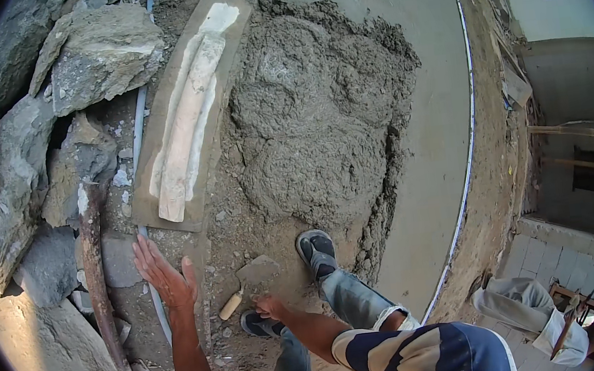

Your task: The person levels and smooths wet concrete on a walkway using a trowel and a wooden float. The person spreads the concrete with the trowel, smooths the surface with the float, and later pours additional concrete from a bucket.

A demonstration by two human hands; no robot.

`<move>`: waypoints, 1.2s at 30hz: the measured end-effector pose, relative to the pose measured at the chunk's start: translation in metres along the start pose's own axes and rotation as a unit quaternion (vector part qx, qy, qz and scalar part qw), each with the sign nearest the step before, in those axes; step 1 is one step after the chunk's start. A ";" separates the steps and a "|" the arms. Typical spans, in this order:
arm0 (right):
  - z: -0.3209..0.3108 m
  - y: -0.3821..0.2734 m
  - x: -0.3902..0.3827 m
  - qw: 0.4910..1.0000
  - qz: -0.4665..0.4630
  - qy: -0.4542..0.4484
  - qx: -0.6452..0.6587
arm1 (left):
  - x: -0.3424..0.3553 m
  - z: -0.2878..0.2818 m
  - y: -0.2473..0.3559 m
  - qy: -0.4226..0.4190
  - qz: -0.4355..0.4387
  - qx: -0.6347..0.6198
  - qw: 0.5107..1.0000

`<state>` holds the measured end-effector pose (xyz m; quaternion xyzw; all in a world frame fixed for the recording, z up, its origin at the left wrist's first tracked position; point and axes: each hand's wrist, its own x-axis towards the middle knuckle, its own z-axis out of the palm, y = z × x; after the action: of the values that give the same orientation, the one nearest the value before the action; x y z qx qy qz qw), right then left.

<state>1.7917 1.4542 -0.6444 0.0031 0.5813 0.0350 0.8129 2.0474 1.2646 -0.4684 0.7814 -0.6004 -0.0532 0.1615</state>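
My left hand (165, 273) is raised with its fingers stretched out and thumb apart, holding nothing. It is just below the near end of a long brown board (145, 203), which has a pale wooden bar (188, 132) along its middle, edged in white, like a large float. Low over the ground between my feet, my right hand (271, 308) has its fingers curled in; whether anything is inside them is hidden. To its left lies a trowel, its wooden handle (231, 305) apart from the hand and its dirt-covered blade (258, 270) on the soil.
A heap of rough wet mortar (317, 102) lies ahead, beside a smooth wet cement strip (426, 163) bordered by a white line (468, 129). Large broken stones (106, 57), a wooden pole (97, 281) and a pale pipe (138, 130) are at left. Sacks (515, 300) lie at lower right.
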 end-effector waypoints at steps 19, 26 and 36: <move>0.055 -0.002 0.043 0.962 -0.087 0.079 -0.248 | 0.008 0.027 0.006 0.024 0.016 0.087 0.996; 0.061 -0.056 -0.019 0.920 -0.163 0.321 -0.153 | 0.012 0.016 0.009 0.026 -0.014 0.084 0.996; -0.171 -0.233 -0.220 0.915 -0.273 0.199 -0.222 | 0.001 0.012 0.015 -0.028 -0.062 0.126 0.990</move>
<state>1.5712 1.2027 -0.5029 -0.3435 0.6866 -0.0603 0.6379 2.0307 1.2584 -0.4749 0.8294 -0.5570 -0.0090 0.0415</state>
